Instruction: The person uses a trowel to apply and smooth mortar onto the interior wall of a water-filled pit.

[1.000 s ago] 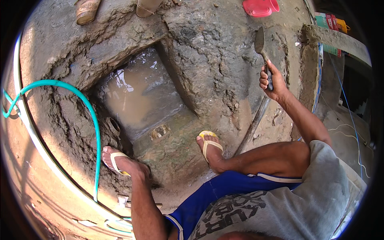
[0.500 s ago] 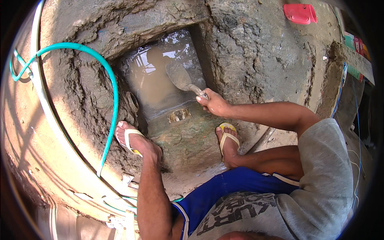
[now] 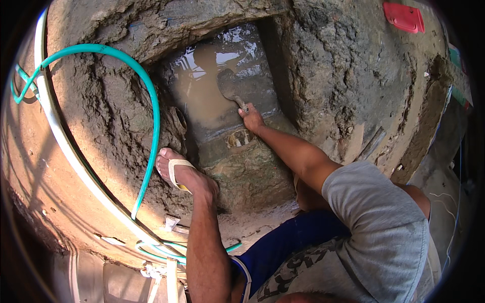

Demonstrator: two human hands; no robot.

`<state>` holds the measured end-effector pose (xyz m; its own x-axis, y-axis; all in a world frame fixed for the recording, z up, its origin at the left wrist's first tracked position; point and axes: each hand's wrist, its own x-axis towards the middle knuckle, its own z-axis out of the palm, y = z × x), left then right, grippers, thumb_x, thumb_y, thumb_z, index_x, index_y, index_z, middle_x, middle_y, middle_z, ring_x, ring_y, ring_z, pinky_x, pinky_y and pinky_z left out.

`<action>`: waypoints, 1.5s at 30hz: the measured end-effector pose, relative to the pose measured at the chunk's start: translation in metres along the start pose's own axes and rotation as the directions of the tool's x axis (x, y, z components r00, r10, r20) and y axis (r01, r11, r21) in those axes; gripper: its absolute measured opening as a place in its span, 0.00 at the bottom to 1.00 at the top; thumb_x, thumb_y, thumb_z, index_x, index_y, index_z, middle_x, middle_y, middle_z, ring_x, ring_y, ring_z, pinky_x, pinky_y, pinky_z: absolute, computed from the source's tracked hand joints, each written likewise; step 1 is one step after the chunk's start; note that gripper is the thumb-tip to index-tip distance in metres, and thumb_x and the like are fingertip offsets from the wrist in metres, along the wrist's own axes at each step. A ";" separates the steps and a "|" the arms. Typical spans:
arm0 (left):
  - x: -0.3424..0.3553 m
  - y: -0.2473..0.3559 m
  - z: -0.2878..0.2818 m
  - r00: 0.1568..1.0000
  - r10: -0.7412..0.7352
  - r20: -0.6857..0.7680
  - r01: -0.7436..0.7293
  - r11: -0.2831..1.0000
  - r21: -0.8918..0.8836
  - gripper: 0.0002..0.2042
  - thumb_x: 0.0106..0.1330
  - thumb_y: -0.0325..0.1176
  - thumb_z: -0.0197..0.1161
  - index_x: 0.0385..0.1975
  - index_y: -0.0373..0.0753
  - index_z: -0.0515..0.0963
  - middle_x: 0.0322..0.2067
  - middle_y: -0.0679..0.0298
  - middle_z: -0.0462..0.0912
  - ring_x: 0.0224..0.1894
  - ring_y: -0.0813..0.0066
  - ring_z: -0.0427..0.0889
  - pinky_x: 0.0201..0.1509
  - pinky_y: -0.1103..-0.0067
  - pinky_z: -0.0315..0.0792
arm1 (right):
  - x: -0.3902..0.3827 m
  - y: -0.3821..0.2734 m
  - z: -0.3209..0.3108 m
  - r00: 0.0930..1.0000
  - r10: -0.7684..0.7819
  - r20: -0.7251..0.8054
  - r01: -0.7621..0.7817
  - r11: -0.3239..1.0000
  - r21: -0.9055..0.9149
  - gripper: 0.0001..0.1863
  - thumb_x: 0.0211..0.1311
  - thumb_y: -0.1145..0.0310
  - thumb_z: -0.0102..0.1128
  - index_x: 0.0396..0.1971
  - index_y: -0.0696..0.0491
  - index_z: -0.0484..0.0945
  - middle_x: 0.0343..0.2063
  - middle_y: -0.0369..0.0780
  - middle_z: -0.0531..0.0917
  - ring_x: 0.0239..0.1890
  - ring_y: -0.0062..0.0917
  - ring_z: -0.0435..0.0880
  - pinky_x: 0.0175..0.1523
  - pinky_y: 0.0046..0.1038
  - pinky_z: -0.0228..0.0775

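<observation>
My right hand [image 3: 251, 119] is closed around the handle of a mud-coated trowel [image 3: 230, 85]. The trowel's blade rests at the edge of shallow muddy water [image 3: 199, 103] on the smooth grey floor of a square pit; whether it dips under the surface is hard to tell. Just below my hand, a round opening [image 3: 240, 139] shows in the pit's near side. A pipe end [image 3: 177, 120] sticks out of the left wall. My left hand is out of the picture.
A green hose [image 3: 154, 111] loops along the left beside a long white pipe [image 3: 63, 136]. My left sandalled foot [image 3: 177, 170] stands at the pit's near left corner. Rough, broken mortar [image 3: 323, 65] borders the right side. A red plastic scoop-like object [image 3: 404, 18] lies at the far right.
My right arm has swung inward and left over the pit. The trowel is now more upright in view, its blade lower against the pit floor. The whole view has shifted slightly.
</observation>
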<state>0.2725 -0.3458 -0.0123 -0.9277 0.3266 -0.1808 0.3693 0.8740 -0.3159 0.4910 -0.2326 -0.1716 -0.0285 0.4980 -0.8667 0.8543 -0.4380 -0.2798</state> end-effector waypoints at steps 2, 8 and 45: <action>-0.002 0.007 -0.004 0.999 0.007 -0.039 -0.009 0.999 -0.040 0.21 0.80 0.44 0.40 0.43 0.32 0.76 0.40 0.52 0.83 0.42 0.56 0.82 0.49 0.68 0.76 | 0.009 0.018 -0.015 0.992 -0.047 -0.114 0.052 0.998 0.036 0.29 0.69 0.50 0.58 0.59 0.57 0.70 0.52 0.58 0.80 0.58 0.55 0.76 0.62 0.44 0.67; -0.001 0.007 -0.004 0.988 0.134 -0.071 -0.123 0.983 0.136 0.17 0.79 0.39 0.43 0.39 0.35 0.77 0.36 0.54 0.83 0.40 0.61 0.83 0.45 0.71 0.76 | 0.025 0.025 -0.041 0.966 -0.045 -0.256 0.059 0.997 0.048 0.25 0.69 0.52 0.59 0.52 0.60 0.74 0.49 0.58 0.80 0.56 0.55 0.77 0.60 0.45 0.67; 0.011 -0.029 0.077 0.909 0.118 -0.399 -0.110 0.993 0.043 0.22 0.77 0.47 0.45 0.39 0.34 0.79 0.38 0.50 0.85 0.42 0.51 0.85 0.48 0.61 0.80 | -0.213 -0.048 -0.394 0.971 -0.115 -0.210 0.217 0.798 0.562 0.12 0.73 0.60 0.58 0.45 0.53 0.73 0.29 0.33 0.76 0.26 0.16 0.75 0.30 0.23 0.71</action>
<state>0.2560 -0.3956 -0.0766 -0.8218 0.5438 0.1703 0.4712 0.8166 -0.3334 0.6602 -0.0231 0.1892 -0.0172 0.6912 -0.7224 0.3841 -0.6625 -0.6431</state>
